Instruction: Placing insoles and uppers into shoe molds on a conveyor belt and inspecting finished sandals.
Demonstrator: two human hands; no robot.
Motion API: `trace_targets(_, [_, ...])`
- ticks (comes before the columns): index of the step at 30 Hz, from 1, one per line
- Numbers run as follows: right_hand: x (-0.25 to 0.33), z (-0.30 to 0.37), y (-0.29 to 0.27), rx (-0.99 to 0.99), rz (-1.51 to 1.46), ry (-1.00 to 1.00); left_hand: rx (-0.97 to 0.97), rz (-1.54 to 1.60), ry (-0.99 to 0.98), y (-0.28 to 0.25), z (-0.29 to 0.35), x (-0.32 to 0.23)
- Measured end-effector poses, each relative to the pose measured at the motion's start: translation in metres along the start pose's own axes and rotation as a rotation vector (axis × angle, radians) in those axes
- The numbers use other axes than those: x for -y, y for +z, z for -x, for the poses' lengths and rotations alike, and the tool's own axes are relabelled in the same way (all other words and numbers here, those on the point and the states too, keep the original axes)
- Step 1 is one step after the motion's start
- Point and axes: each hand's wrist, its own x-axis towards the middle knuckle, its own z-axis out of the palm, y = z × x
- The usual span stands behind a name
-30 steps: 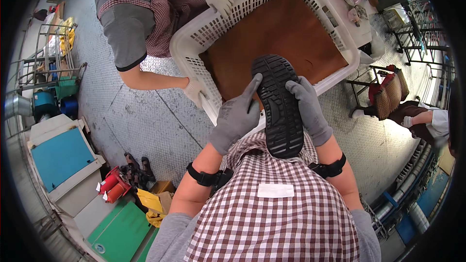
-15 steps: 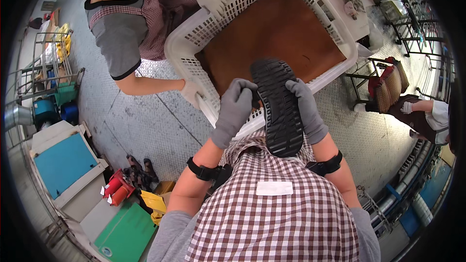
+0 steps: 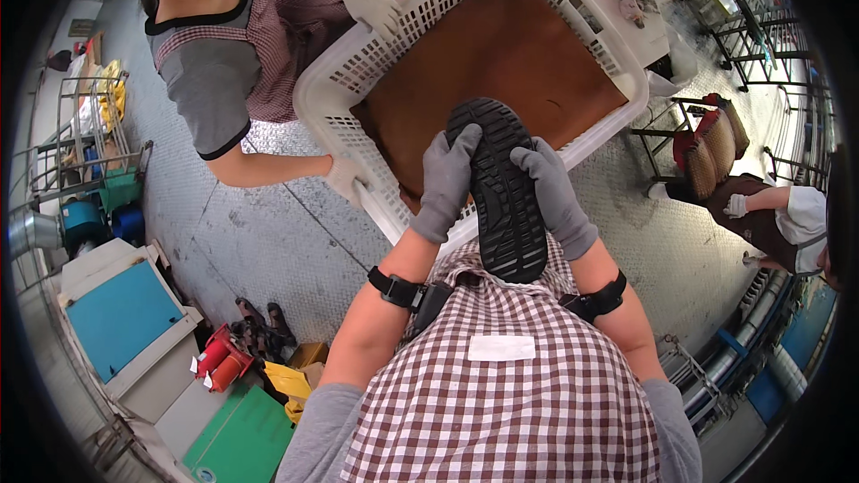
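Note:
A black shoe sole (image 3: 506, 188) with a deep tread faces up in front of my chest, its long side running away from me. My left hand (image 3: 447, 174), in a grey glove, grips its left edge near the far end, with the thumb over the tread. On the other side, my right hand (image 3: 553, 192), also gloved in grey, closes on the right edge. The fingers beneath are hidden. Just beyond is a white plastic basket (image 3: 617, 130) with a brown sheet (image 3: 483, 54) in it.
Across the basket, a co-worker (image 3: 215, 72) in white gloves holds its left side. To the right are a chair with a cushion (image 3: 714, 156) and another person (image 3: 761, 215). Red cylinders (image 3: 219, 360) and a green panel (image 3: 242, 438) stand at the lower left.
My left hand has moved up and right; its thumb now lies over the tread instead of beside the sole. The sole has shifted slightly up and left. The basket sits slightly further left in view.

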Motion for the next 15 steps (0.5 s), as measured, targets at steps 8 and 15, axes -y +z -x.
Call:
trace_targets(8, [-0.021, -0.017, -0.016, 0.099, -0.318, 0.010, 0.215, 0.639, -0.198, 0.008, 0.011, -0.007])
trace_targets(15, [-0.023, -0.020, -0.031, 0.109, -0.054, -0.182, 0.360, 0.387, -0.060, 0.003, 0.005, -0.018])
